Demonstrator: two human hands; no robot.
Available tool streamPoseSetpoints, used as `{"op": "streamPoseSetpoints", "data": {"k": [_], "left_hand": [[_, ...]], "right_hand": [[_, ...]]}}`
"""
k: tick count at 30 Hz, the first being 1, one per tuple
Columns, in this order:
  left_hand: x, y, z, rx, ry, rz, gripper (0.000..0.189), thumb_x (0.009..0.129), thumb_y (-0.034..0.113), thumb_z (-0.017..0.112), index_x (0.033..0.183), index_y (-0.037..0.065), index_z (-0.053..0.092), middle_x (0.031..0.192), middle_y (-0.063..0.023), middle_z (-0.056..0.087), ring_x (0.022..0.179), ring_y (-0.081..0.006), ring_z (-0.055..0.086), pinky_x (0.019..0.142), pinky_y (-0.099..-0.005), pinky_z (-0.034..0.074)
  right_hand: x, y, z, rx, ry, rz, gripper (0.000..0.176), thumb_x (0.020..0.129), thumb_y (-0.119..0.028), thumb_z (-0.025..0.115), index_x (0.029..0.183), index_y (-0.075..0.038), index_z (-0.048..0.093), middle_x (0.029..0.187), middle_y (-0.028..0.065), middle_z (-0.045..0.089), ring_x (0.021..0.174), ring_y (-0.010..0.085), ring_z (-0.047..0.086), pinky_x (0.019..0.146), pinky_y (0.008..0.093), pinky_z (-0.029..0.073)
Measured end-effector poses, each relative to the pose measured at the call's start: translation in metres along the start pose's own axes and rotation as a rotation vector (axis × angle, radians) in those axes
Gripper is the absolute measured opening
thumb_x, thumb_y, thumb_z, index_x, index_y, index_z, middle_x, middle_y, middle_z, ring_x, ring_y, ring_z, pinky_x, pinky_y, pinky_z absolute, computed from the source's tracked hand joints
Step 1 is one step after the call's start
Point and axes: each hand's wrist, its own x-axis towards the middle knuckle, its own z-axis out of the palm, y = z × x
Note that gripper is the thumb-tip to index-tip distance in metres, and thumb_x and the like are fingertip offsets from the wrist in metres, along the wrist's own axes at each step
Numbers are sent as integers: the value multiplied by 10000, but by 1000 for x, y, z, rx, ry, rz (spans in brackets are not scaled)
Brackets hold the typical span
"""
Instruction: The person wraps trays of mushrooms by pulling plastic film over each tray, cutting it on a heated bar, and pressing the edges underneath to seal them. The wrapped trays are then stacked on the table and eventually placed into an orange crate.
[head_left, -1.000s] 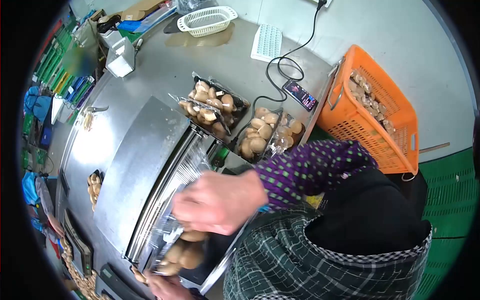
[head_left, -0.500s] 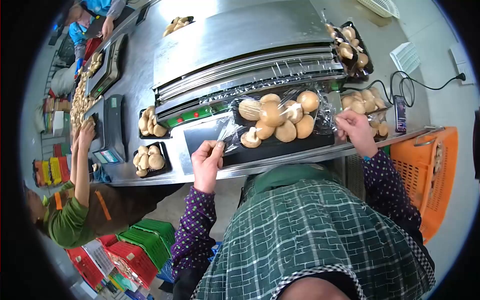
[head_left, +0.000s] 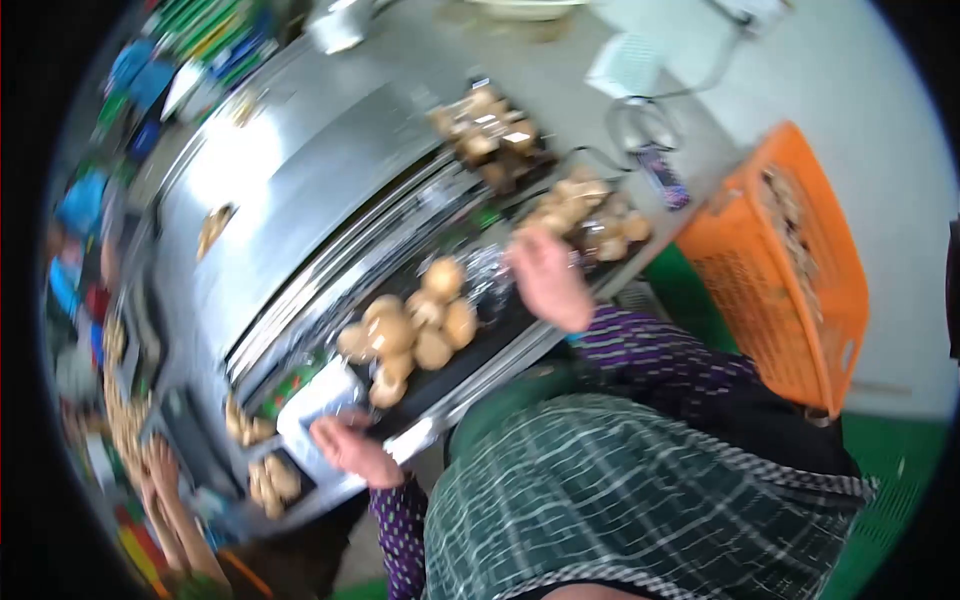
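A black tray of brown-capped mushrooms (head_left: pixel 432 350) lies on a dark strip at the table's front, in front of the metal rollers of the wrapping machine (head_left: pixel 330 240). Crinkled clear film (head_left: pixel 488 278) shows at the tray's right end. My right hand (head_left: pixel 550 278) is beside that film, its fingers smeared by motion. To the tray's left, my left hand (head_left: pixel 355 450) hovers near a pale flat plate (head_left: pixel 322 400), and its fingers are blurred too. Nothing distinct shows in either hand.
Film-wrapped mushroom packs (head_left: pixel 490 130) stand at the machine's right, with more mushrooms (head_left: pixel 580 210) nearer me. Two small trays (head_left: pixel 272 482) are at left. A phone (head_left: pixel 662 178) with cables lies by an orange crate (head_left: pixel 775 270). A co-worker's hands (head_left: pixel 160 465) touch heaped mushrooms.
My view has turned and swung right, tilting the table. Both hands, which were pinching the film at the tray's two ends, are now blurred; the left is apart from the tray.
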Motion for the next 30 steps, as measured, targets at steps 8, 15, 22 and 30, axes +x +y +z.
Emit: {"op": "streamPoseSetpoints", "data": {"k": [8,15,22,30], "left_hand": [[-28,26,-62,901,-209,673,243,918,185,478,1076,6,523,783,-61,561,620,-144,501,572,-283,434],[10,79,20,528,-368,311,268,851,229,554,1006,11,541,859,-91,556,718,-171,519,636,-297,436],[-41,58,101,14,-609,175,307,783,272,629,936,16,559,934,-120,550,816,-198,538,700,-312,437],[-30,169,147,-112,-1971,-107,740,778,346,648,1299,-66,321,1277,-260,408,1183,-328,420,997,-384,304]], "right_hand": [[-8,30,-58,-136,-139,89,203,861,-169,512,779,16,496,613,132,500,574,205,525,534,356,415],[-104,116,-45,-496,-872,148,217,691,-128,585,842,26,614,772,238,601,693,321,615,613,383,485],[-56,42,-29,746,-964,280,233,803,-154,603,1007,-51,560,966,41,594,871,134,559,740,265,455],[-57,-31,-35,768,-1310,-164,212,799,-163,595,904,21,582,894,74,604,824,135,560,710,259,441]]}}
